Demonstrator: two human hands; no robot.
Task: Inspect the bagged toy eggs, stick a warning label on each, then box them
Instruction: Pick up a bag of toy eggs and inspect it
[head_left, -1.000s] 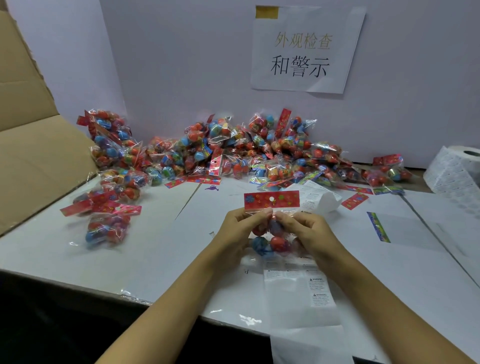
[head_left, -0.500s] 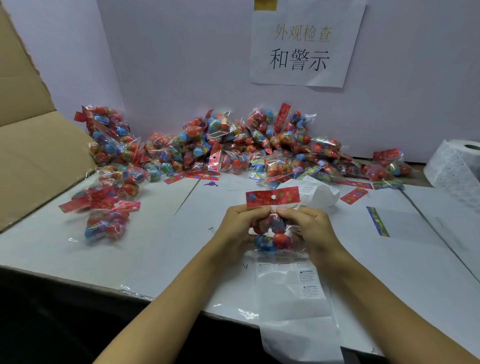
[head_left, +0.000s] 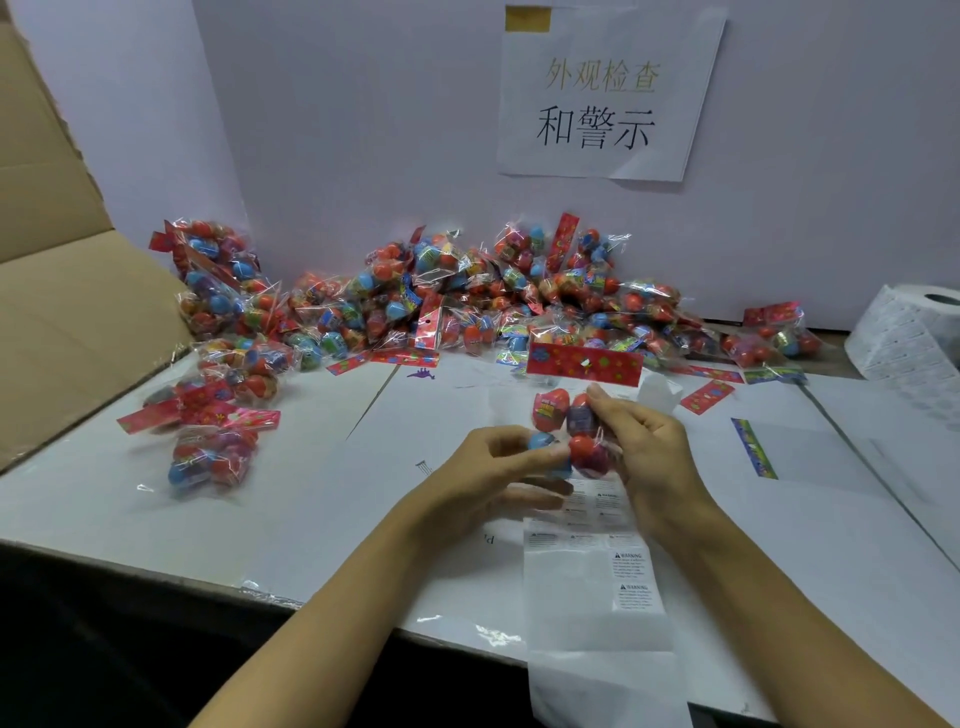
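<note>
bag (head_left: 569, 431): toy eggs inside | left hand (head_left: 493, 467) grip: pinching bag | right hand (head_left: 644, 447) grip: holding bag

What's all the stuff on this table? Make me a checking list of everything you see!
Surface: white table covered in sheets.
Job's things: one bag of toy eggs held up between both hands; big pile of bagged eggs along the wall; smaller bunch of bags at the left; strip of warning labels lying at the near edge; label roll at far right; cardboard box open at left.
Clutter: loose red header cards.
Grips: left hand and right hand both hold the bag.
Cables: nothing seen.
Surroundings: white wall with a paper sign.
</note>
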